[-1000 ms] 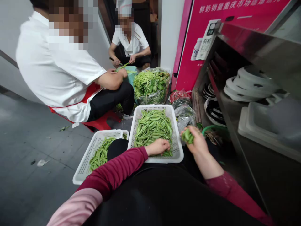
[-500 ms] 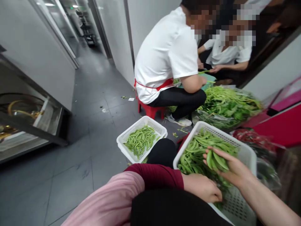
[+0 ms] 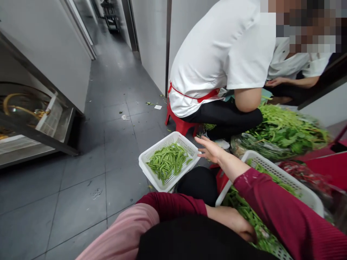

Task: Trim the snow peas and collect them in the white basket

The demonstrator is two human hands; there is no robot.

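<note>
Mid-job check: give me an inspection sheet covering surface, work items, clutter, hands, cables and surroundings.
Surface: grey tiled floor, with scattered debris.
Work items: green pods in the smaller white basket; more pods in the larger white basket, partly behind the right sleeve.
Clutter: white scrap, pale scrap and leafy bits on the floor.
Hands: right hand open beside the smaller basket, contact unclear; left hand at the larger basket, fingertips and grip unclear.
Cables: nothing seen.
Surroundings: seated co-worker on a red stool, second person beyond, leafy greens, shelf unit at picture left.
</note>
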